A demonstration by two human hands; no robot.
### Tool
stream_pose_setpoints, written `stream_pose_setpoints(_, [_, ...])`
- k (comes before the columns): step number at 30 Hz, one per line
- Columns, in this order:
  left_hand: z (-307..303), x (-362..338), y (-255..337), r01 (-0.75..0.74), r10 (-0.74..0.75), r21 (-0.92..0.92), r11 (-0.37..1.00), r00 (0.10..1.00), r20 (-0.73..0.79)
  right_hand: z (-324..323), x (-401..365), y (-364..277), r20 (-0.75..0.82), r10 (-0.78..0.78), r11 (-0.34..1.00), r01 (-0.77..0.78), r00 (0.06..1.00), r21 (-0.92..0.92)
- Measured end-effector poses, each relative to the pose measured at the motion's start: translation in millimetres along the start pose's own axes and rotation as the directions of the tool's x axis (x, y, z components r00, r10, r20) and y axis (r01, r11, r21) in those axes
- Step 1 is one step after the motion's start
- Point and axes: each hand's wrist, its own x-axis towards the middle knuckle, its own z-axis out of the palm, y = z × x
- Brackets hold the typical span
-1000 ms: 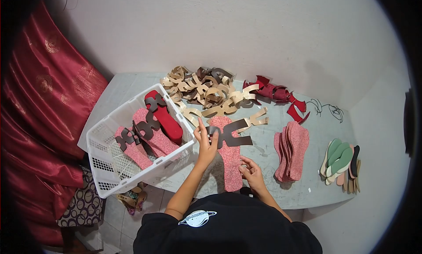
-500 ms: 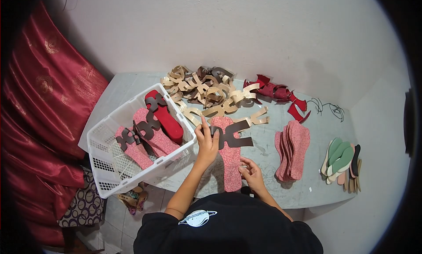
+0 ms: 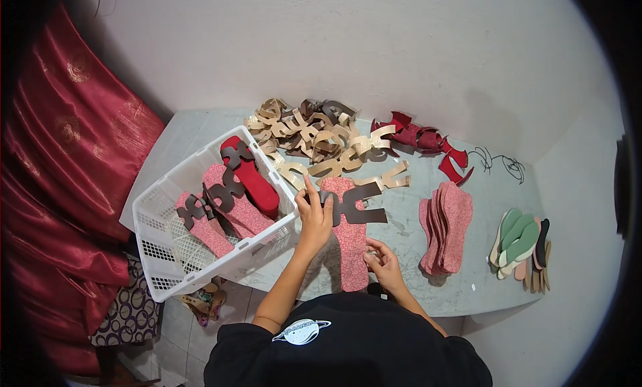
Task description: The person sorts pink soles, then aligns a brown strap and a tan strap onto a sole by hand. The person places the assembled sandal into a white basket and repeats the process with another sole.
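A pink patterned shoe sole (image 3: 353, 253) lies lengthwise in front of me, at the table's near side. Across its upper part rests a dark brown H-shaped sandal strap (image 3: 364, 215), its two free ends pointing right. My left hand (image 3: 315, 216) grips the strap's left end against the sole's edge, index finger pointing up; the thumb covers part of the strap. Lower down, my right hand (image 3: 384, 263) pinches the sole's right edge between thumb and fingers.
On the left, a white plastic basket (image 3: 217, 275) holds pink and red soles with brown straps. Beige and brown straps (image 3: 311, 136) are heaped behind, beside red straps (image 3: 418, 138). Rightward stand stacked pink soles (image 3: 453, 230), then green and other soles (image 3: 518, 238). Black cord (image 3: 498, 163) lies near the wall.
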Motion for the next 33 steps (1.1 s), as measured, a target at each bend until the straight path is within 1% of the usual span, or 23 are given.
stream_pose_setpoints(5, [-0.8,-0.2,1.9,-0.021,0.021,-0.012,1.0,1.0,-0.002,2.1,-1.0,-3.5,-0.007,0.006,1.0,-0.006,1.0,0.004])
stream_pose_setpoints(7, [-0.6,-0.5,1.0,-0.036,0.038,0.068,0.997,0.999,-0.023,2.4,-1.4,-4.4,-0.007,0.001,1.0,-0.001,1.0,-0.005])
stream_pose_setpoints(8, [-1.3,-0.9,1.7,-0.037,0.039,0.068,0.997,0.999,-0.021,2.5,-1.5,-4.5,-0.005,-0.004,1.0,0.004,1.0,-0.016])
stream_pose_setpoints(10, [-3.7,-1.8,4.2,-0.056,0.062,0.221,0.974,0.998,-0.02,2.0,-1.0,-2.6,-0.007,-0.015,1.0,0.015,1.0,-0.025])
stream_pose_setpoints(14, [-4.4,-1.7,4.0,-0.012,0.016,0.219,0.976,1.0,-0.015,2.2,-1.5,-3.3,0.007,-0.019,0.999,0.019,1.0,-0.029])
stream_pose_setpoints(17, [-3.4,-0.3,1.5,-0.023,0.028,0.182,0.983,0.999,-0.026,3.7,-1.7,-5.4,0.004,-0.003,1.0,0.003,1.0,-0.018])
stream_pose_setpoints(19, [-1.9,1.0,-2.4,-0.073,0.075,0.117,0.99,0.997,-0.011,2.5,-1.7,-3.2,-0.002,-0.004,1.0,0.004,1.0,-0.019])
stream_pose_setpoints(24, [-1.6,1.1,-2.8,-0.078,0.076,0.107,0.991,0.997,0.023,2.4,-3.2,-5.2,-0.013,0.015,0.999,-0.015,1.0,-0.033])
stream_pose_setpoints(29, [-4.5,2.0,-1.6,-0.079,0.077,0.086,0.993,0.997,0.024,1.5,-2.9,-2.7,0.006,-0.012,1.0,0.012,1.0,-0.002])
stream_pose_setpoints(31, [-9.4,3.4,-2.7,-0.065,0.053,0.131,0.989,0.994,0.096,2.0,-3.4,-5.5,0.01,0.001,1.0,-0.001,1.0,-0.003])
stream_pose_setpoints(32, [-11.1,4.4,-3.9,-0.065,0.053,0.131,0.989,0.994,0.096,2.0,-3.4,-6.6,0.014,0.013,1.0,-0.013,1.0,-0.005])
stream_pose_setpoints(33, [-12.8,5.5,-5.5,-0.064,0.053,0.09,0.994,0.992,0.111,1.6,-3.2,-6.4,0.014,0.014,1.0,-0.014,1.0,-0.004])
